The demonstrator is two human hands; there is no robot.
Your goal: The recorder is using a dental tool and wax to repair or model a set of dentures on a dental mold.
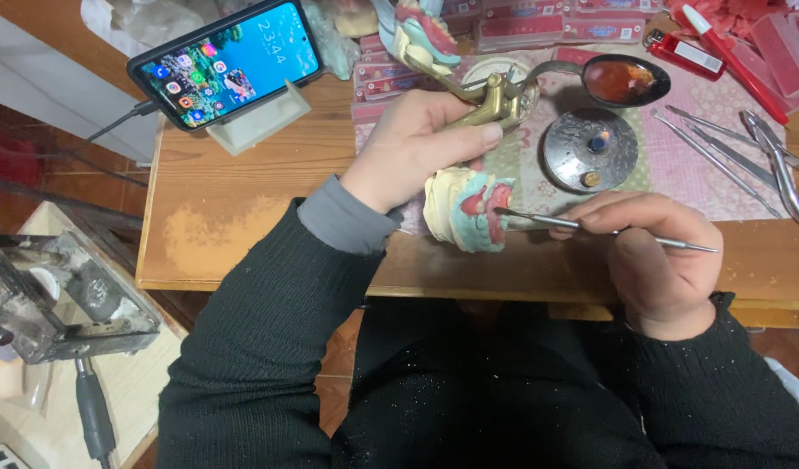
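My left hand [417,143] grips a brass articulator frame [486,102] that carries a plaster dental model with pink wax [469,208], held just above the table's front edge. My right hand [656,256] holds a thin metal carving tool [590,227] like a pen. Its tip touches the pink wax on the right side of the model. A second plaster and wax cast [421,35] sits on the upper end of the frame.
A phone [226,61] leans on a stand at the back left of the wooden table [234,217]. A round metal burner [589,148] with a small flame, a spoon of melted wax [621,80], metal instruments [747,148] and pink boxes [538,22] lie at the back right.
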